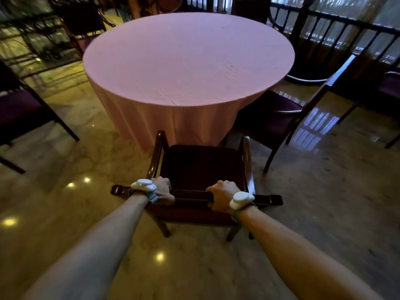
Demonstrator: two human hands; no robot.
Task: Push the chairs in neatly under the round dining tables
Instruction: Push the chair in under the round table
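Note:
A dark wooden armchair (199, 165) with a dark red seat stands right in front of me, its front edge at the hanging pink cloth of the round table (188, 59). My left hand (163, 190) grips the left part of the chair's top back rail, fingers curled over it. On the same rail, further right, my right hand (220, 195) holds it the same way. Both wrists carry white devices. Most of the seat lies outside the table's edge.
A second armchair (279, 118) stands angled at the table's right side. Another chair (19, 113) is at the far left, and more chairs sit behind the table. A dark railing (337, 33) runs along the back right. The marble floor is glossy.

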